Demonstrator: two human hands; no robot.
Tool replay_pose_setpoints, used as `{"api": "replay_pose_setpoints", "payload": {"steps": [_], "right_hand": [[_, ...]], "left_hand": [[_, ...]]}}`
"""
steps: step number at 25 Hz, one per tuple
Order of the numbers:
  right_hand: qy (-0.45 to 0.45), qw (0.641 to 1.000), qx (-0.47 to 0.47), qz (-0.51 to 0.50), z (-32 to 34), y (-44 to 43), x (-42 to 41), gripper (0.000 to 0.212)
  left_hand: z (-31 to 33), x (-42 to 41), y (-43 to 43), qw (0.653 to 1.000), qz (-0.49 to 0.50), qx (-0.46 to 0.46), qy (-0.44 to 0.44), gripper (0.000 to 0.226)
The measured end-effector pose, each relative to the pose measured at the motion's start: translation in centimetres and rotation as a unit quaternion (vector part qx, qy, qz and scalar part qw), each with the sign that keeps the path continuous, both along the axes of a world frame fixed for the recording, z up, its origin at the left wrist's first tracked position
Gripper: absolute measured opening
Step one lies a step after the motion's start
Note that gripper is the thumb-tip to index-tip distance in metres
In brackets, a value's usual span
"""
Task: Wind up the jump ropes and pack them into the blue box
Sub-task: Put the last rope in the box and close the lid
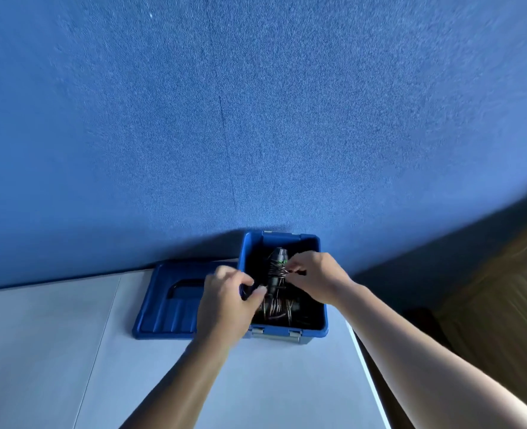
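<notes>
Over table (132, 382), left hand (225, 305) and right hand (315, 280) pinch jump rope (276, 264) in blue box (276, 334).

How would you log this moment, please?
left hand grips handles | right hand pinches cord | blue box open | lid beside

Your box (274, 333): smooth blue plastic, slight sheen
Your lid (163, 317): same plastic, ribbed
Your counter (132, 382): smooth, matt white
Your wall (256, 119): rough, speckled

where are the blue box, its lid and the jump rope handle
blue box (243, 252), head view, on its left rim
lid (163, 314), head view, on its ribbed panel
jump rope handle (272, 283), head view, on the black shaft
</notes>
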State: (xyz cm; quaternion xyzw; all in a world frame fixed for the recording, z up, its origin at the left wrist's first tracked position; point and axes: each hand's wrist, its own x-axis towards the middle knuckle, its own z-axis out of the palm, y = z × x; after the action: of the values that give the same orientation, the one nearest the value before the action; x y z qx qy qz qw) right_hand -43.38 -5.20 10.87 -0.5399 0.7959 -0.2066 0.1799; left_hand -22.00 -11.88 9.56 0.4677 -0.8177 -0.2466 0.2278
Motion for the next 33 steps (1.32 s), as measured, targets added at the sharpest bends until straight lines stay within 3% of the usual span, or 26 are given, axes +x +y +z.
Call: {"api": "replay_pose_setpoints", "payload": {"steps": [1, 2, 4, 5, 6, 8, 12, 19, 24, 28, 33], "right_hand": [[0.033, 0.998, -0.049, -0.031, -0.3, 0.0, -0.6, 0.028], [0.057, 0.993, -0.08, -0.058, -0.6, -0.1, -1.5, 0.032], [0.076, 0.991, -0.061, -0.087, -0.6, -1.0, -3.6, 0.044], [0.08, 0.994, -0.015, -0.077, -0.6, -1.8, -4.5, 0.05], [0.085, 0.994, 0.04, -0.053, -0.5, -2.7, -5.3, 0.056], [0.094, 0.986, 0.139, 0.005, -0.4, -4.5, -6.2, 0.063], [0.102, 0.978, 0.179, 0.021, -1.3, -6.0, -6.0, 0.066], [0.136, 0.982, 0.11, -0.068, -1.2, 1.1, -4.0, 0.034], [0.068, 0.991, 0.045, -0.107, -2.7, 9.1, 0.2, 0.018], [0.022, 0.989, 0.002, -0.145, -3.8, 13.6, 5.3, 0.004], [-0.019, 0.983, 0.003, -0.183, -2.9, 16.8, 9.2, 0.009]], "left_hand": [[0.3, 0.2, 0.8, 0.993, 0.043, 0.081, 0.077, 0.024], [0.4, 0.3, 1.9, 0.959, 0.101, 0.208, 0.161, 0.027], [0.2, 0.4, 4.7, 0.819, 0.191, 0.461, 0.282, 0.027], [-0.2, 0.5, 6.1, 0.759, 0.211, 0.536, 0.304, 0.028], [-0.9, 0.4, 7.3, 0.721, 0.221, 0.579, 0.309, 0.031], [-2.2, -0.2, 8.5, 0.694, 0.228, 0.605, 0.316, 0.036], [-3.4, -1.3, 8.6, 0.71, 0.244, 0.568, 0.336, 0.031], [-4.6, 1.7, 7.2, 0.75, 0.251, 0.515, 0.33, 0.021], [-4.7, 5.1, 5.0, 0.803, 0.242, 0.447, 0.311, 0.012], [-5.5, 7.7, 3.6, 0.89, 0.214, 0.32, 0.244, 0.015], [-6.0, 10.5, 3.7, 0.909, 0.164, 0.3, 0.239, 0.025]]}}
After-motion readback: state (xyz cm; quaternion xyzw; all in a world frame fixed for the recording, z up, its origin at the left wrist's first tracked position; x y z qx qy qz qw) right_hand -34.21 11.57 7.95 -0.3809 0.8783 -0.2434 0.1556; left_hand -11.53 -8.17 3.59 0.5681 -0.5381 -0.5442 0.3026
